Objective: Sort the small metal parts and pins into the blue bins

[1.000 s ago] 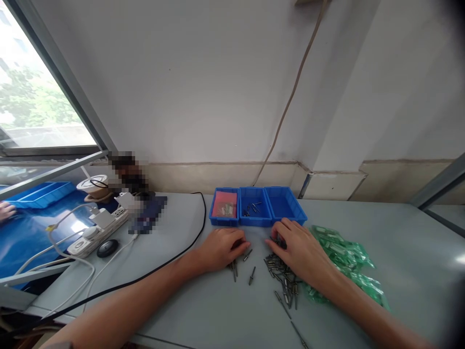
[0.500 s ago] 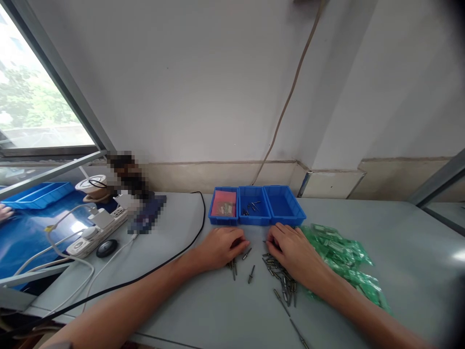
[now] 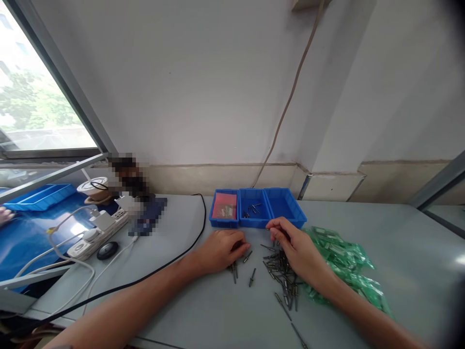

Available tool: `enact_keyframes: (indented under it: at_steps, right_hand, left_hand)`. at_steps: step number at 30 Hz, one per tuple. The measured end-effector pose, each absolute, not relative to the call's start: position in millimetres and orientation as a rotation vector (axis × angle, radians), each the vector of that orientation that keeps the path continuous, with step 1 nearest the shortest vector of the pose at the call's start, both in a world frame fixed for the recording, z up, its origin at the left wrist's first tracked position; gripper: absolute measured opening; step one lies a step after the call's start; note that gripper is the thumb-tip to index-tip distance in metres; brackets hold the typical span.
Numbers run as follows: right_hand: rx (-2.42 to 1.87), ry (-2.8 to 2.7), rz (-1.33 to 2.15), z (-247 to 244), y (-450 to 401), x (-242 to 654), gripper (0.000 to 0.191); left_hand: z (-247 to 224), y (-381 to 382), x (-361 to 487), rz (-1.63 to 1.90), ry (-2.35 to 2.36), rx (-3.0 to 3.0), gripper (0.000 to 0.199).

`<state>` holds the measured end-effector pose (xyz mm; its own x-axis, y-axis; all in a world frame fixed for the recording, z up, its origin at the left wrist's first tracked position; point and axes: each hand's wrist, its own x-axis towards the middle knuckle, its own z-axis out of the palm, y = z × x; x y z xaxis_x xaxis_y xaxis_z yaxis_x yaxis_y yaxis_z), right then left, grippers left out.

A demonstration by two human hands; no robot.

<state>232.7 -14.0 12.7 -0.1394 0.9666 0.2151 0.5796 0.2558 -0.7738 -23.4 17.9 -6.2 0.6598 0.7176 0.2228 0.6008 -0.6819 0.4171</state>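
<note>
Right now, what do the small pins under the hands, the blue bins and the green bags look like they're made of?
Pins: probably metal, dull grey with slight glints. Blue bins: likely moulded plastic, with an even, saturated colour and smooth thin walls. Green bags: thin translucent plastic film, crinkled and shiny.

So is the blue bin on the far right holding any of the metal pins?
No, the rightmost blue bin shows only bare blue floor, while a few metal pins lie in the middle bin.

Right hand now raised off the pin pile, fingers pinched together.
</note>
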Motion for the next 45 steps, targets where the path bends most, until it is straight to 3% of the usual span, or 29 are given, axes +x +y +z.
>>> enact_keyframes:
  at_steps: [4, 11, 17, 31, 45]
  right_hand:
    - [-1.351, -1.734, 0.774, 9.6, -11.1, 234.0, 0.031]
    - [-1.345, -1.733, 0.828, 8.4, -11.9, 235.7, 0.025]
    - [-1.314, -1.678, 0.828, 4.1, -10.1, 235.0, 0.031]
    - [-1.296, -1.707, 0.69, 13.4, -12.5, 231.6, 0.016]
    - [-1.191, -1.386, 1.162, 15.0, -8.8, 231.0, 0.047]
  left_hand:
    - [-5.3, 18.1, -23.4, 0.528, 1.056, 2.565, 0.028]
    - [-8.7, 19.3, -23.6, 0.554, 1.034, 2.586, 0.03]
    - [-9.8, 19.6, -23.7, 0.563, 1.036, 2.584, 0.029]
    - [-8.0, 19.5, -23.9, 0.558, 1.034, 2.586, 0.029]
    - [-7.5, 19.2, -23.2, 0.546, 1.046, 2.576, 0.028]
